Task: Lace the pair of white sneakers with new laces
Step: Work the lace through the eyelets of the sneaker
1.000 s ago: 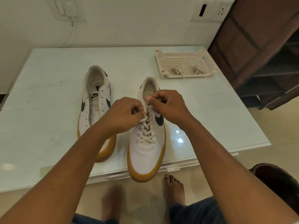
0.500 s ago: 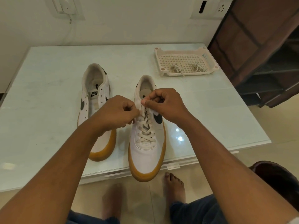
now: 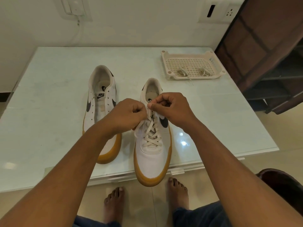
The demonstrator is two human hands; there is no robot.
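Presently the cream flat lace [image 3: 151, 136] is pinched by left hand [image 3: 129, 114] and right hand [image 3: 170, 108] over the white gum-soled sneaker [image 3: 152, 159], at the pale table [image 3: 49, 128] near edge. Ends should be drawn evenly before knotting.

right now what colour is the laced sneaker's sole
Tan gum sole, best seen in the head view.

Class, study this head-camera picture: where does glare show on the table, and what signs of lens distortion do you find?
Head view: two bright glare spots sit on the glossy table just right of the laced sneaker, a fainter one near the front-left edge; head view: the wide lens slants the shelf frame and stretches the forearms.
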